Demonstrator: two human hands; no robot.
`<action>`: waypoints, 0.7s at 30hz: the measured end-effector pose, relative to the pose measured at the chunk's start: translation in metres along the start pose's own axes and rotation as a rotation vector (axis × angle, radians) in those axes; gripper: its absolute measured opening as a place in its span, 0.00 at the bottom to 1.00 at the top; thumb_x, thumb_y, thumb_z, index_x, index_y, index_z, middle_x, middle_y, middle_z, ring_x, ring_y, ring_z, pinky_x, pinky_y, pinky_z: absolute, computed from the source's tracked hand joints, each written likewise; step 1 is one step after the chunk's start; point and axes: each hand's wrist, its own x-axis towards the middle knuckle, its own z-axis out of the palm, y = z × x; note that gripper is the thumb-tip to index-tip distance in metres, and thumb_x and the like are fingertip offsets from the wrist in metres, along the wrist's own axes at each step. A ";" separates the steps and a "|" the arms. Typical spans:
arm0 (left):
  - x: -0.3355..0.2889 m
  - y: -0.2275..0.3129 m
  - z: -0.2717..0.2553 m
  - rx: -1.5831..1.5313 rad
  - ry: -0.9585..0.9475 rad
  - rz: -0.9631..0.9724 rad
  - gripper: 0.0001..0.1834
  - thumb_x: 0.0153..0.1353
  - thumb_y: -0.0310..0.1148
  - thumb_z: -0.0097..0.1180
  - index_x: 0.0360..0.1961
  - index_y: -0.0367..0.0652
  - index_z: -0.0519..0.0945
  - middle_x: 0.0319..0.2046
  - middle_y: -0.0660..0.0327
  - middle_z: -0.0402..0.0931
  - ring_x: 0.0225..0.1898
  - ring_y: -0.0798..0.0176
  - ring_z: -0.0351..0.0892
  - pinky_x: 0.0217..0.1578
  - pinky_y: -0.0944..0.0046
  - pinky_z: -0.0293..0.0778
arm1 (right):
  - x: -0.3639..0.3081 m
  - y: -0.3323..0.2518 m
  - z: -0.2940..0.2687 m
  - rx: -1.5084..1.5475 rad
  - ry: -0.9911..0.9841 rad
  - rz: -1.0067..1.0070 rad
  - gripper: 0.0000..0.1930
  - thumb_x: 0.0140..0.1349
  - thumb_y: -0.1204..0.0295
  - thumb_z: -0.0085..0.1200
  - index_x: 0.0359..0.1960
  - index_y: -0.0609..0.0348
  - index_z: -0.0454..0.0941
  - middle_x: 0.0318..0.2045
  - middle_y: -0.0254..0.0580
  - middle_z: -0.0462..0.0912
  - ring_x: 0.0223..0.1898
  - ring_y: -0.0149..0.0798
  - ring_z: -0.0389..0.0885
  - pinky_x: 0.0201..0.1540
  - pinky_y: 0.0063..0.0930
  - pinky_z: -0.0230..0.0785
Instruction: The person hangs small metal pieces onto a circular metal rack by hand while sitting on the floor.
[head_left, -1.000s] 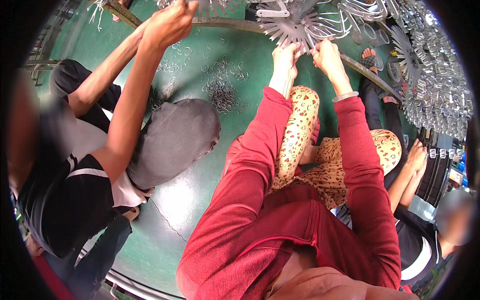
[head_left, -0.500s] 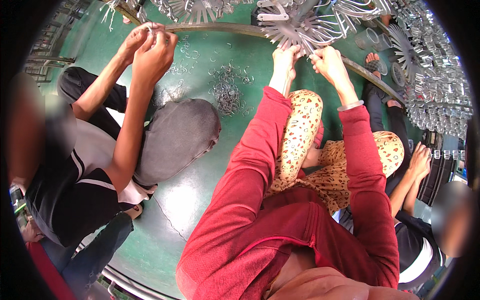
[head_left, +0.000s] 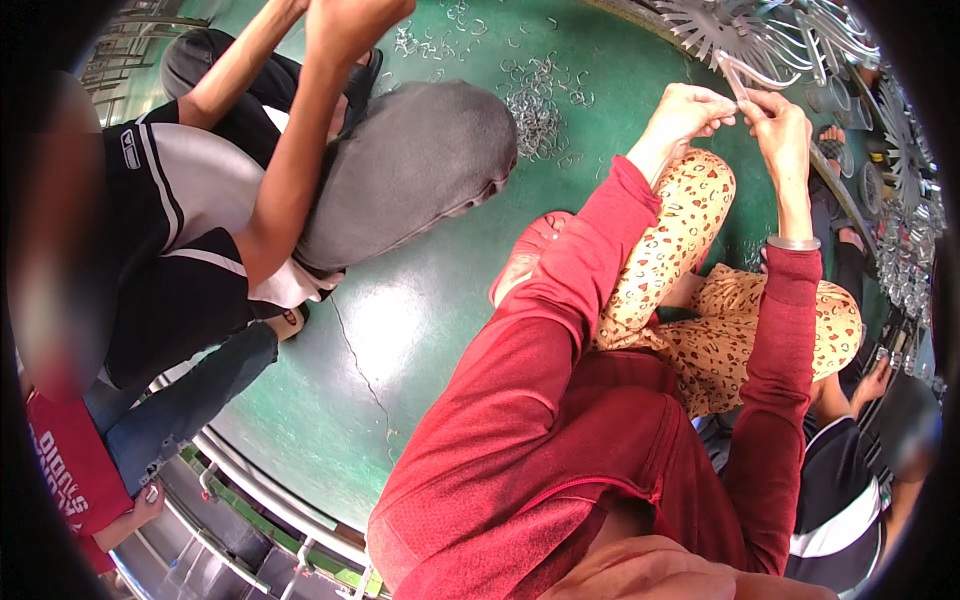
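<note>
Head view, sole view. Strip [head_left: 735, 74], one, silver, slim: standing out from the fingertips toward a finned disc [head_left: 712, 25]; whether it is joining the disc, not clear. Right grip [head_left: 780, 125], one: pinching the strip near its lower end, the wrist wearing a bangle [head_left: 793, 243]. Left grip [head_left: 690, 112], one: pressing its fingertips together beside that same end, close against the right; whether it is pinching anything, cannot tell. Hooks [head_left: 820, 45], several, silver, curved: hanging beside the disc. Bright pieces [head_left: 905, 268], many: hanging in a mass at the right edge. Rings [head_left: 537, 115], many, small, open: lying loose on the floor [head_left: 450, 285], some heaping, some scattering. Co-workers, two chief: one at left, knee [head_left: 420, 165] showing grey, hands [head_left: 355, 25] reaching to the upper edge; one at right, a hand [head_left: 873, 383] rising near the bright pieces. Progress, by judgement: pieces hanging at upper right are appearing finished with for now; the strip is seemingly being worked, not yet let go; the rings are remaining unplaced; the overall share done, not countable here.
</note>
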 end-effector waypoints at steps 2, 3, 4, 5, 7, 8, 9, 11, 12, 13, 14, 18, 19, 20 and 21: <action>0.002 -0.004 0.005 0.044 0.027 0.065 0.05 0.55 0.25 0.56 0.32 0.34 0.79 0.24 0.60 0.78 0.19 0.75 0.71 0.20 0.78 0.67 | -0.003 0.001 0.003 0.080 0.026 0.044 0.11 0.54 0.71 0.58 0.38 0.59 0.82 0.22 0.38 0.81 0.21 0.26 0.76 0.27 0.21 0.68; 0.003 -0.008 0.009 0.010 0.077 0.072 0.05 0.54 0.25 0.55 0.31 0.34 0.78 0.23 0.60 0.78 0.19 0.75 0.71 0.20 0.78 0.66 | -0.006 0.001 0.005 0.122 0.038 0.066 0.11 0.54 0.71 0.58 0.38 0.59 0.82 0.21 0.37 0.81 0.20 0.23 0.74 0.26 0.19 0.68; 0.004 -0.012 0.013 -0.024 0.128 0.080 0.04 0.54 0.24 0.55 0.29 0.34 0.78 0.23 0.60 0.78 0.19 0.75 0.71 0.20 0.78 0.66 | -0.009 0.001 0.006 0.122 0.041 0.057 0.12 0.53 0.70 0.59 0.38 0.60 0.82 0.19 0.36 0.80 0.19 0.22 0.73 0.25 0.18 0.67; 0.007 -0.014 0.016 -0.055 0.176 0.089 0.03 0.54 0.24 0.54 0.28 0.34 0.77 0.22 0.59 0.77 0.19 0.75 0.70 0.19 0.78 0.65 | -0.009 0.001 0.007 0.111 0.043 0.050 0.12 0.53 0.70 0.59 0.38 0.60 0.82 0.19 0.36 0.80 0.19 0.22 0.73 0.25 0.18 0.67; 0.007 -0.014 0.012 -0.024 0.256 0.123 0.03 0.53 0.23 0.53 0.27 0.34 0.76 0.21 0.59 0.77 0.18 0.74 0.69 0.20 0.75 0.66 | -0.008 0.000 0.009 0.088 0.043 0.030 0.12 0.53 0.70 0.59 0.38 0.60 0.82 0.19 0.36 0.80 0.19 0.22 0.73 0.25 0.19 0.67; 0.006 -0.017 0.007 -0.003 0.285 0.147 0.03 0.53 0.23 0.54 0.27 0.33 0.76 0.21 0.59 0.77 0.18 0.73 0.70 0.20 0.75 0.66 | -0.009 -0.001 0.009 0.064 0.048 0.033 0.11 0.54 0.70 0.59 0.38 0.60 0.82 0.19 0.36 0.80 0.19 0.22 0.73 0.25 0.19 0.67; 0.003 -0.019 0.000 0.017 0.316 0.173 0.04 0.53 0.24 0.54 0.28 0.33 0.77 0.21 0.58 0.77 0.18 0.73 0.70 0.20 0.74 0.66 | -0.007 -0.001 0.009 0.051 0.065 0.013 0.11 0.54 0.69 0.58 0.37 0.60 0.82 0.20 0.38 0.80 0.20 0.24 0.74 0.26 0.20 0.68; -0.022 -0.015 -0.031 0.206 0.348 0.200 0.07 0.53 0.28 0.58 0.31 0.34 0.79 0.24 0.58 0.79 0.24 0.72 0.75 0.25 0.73 0.70 | -0.003 0.005 0.010 0.026 0.103 -0.016 0.11 0.54 0.69 0.58 0.37 0.61 0.81 0.21 0.40 0.81 0.22 0.27 0.76 0.29 0.23 0.69; -0.032 -0.021 -0.064 0.565 0.392 0.203 0.08 0.54 0.32 0.58 0.31 0.37 0.81 0.26 0.60 0.81 0.27 0.70 0.78 0.29 0.70 0.73 | 0.000 0.011 0.013 -0.025 0.153 -0.109 0.11 0.55 0.68 0.57 0.37 0.60 0.81 0.26 0.44 0.82 0.27 0.34 0.80 0.33 0.26 0.70; -0.046 -0.031 -0.089 0.854 0.406 0.248 0.10 0.55 0.36 0.58 0.32 0.41 0.82 0.28 0.59 0.82 0.27 0.67 0.80 0.32 0.66 0.74 | 0.002 0.020 0.012 -0.067 0.177 -0.114 0.11 0.55 0.67 0.57 0.37 0.60 0.81 0.28 0.44 0.82 0.28 0.36 0.81 0.35 0.27 0.70; -0.059 -0.037 -0.113 1.084 0.412 0.104 0.11 0.54 0.40 0.58 0.32 0.45 0.83 0.28 0.58 0.81 0.28 0.61 0.81 0.32 0.62 0.74 | -0.001 0.022 0.002 -0.114 0.213 -0.117 0.11 0.55 0.67 0.57 0.37 0.59 0.81 0.29 0.45 0.82 0.29 0.38 0.81 0.36 0.27 0.70; -0.119 -0.091 -0.221 1.282 0.513 -0.164 0.06 0.50 0.34 0.60 0.30 0.48 0.84 0.29 0.55 0.80 0.35 0.50 0.79 0.38 0.55 0.73 | -0.003 0.029 0.007 -0.125 0.237 -0.138 0.11 0.55 0.65 0.58 0.37 0.57 0.81 0.31 0.44 0.82 0.31 0.39 0.82 0.38 0.27 0.71; -0.123 -0.098 -0.232 1.323 0.504 -0.168 0.07 0.50 0.34 0.60 0.31 0.47 0.83 0.28 0.55 0.80 0.34 0.51 0.80 0.37 0.56 0.73 | -0.003 0.031 0.007 -0.118 0.233 -0.130 0.12 0.55 0.65 0.58 0.37 0.57 0.81 0.31 0.44 0.82 0.31 0.39 0.82 0.38 0.26 0.71; -0.122 -0.102 -0.237 1.356 0.497 -0.167 0.08 0.50 0.35 0.60 0.31 0.46 0.83 0.27 0.55 0.80 0.32 0.52 0.80 0.36 0.56 0.73 | -0.002 0.033 0.006 -0.103 0.238 -0.130 0.11 0.55 0.65 0.58 0.37 0.57 0.81 0.31 0.44 0.82 0.31 0.37 0.82 0.38 0.26 0.71; -0.121 -0.106 -0.241 1.389 0.488 -0.165 0.08 0.50 0.35 0.60 0.31 0.45 0.83 0.26 0.56 0.81 0.31 0.52 0.81 0.35 0.57 0.73 | -0.002 0.034 0.006 -0.125 0.235 -0.110 0.11 0.55 0.65 0.58 0.37 0.56 0.82 0.31 0.44 0.82 0.31 0.37 0.82 0.37 0.26 0.71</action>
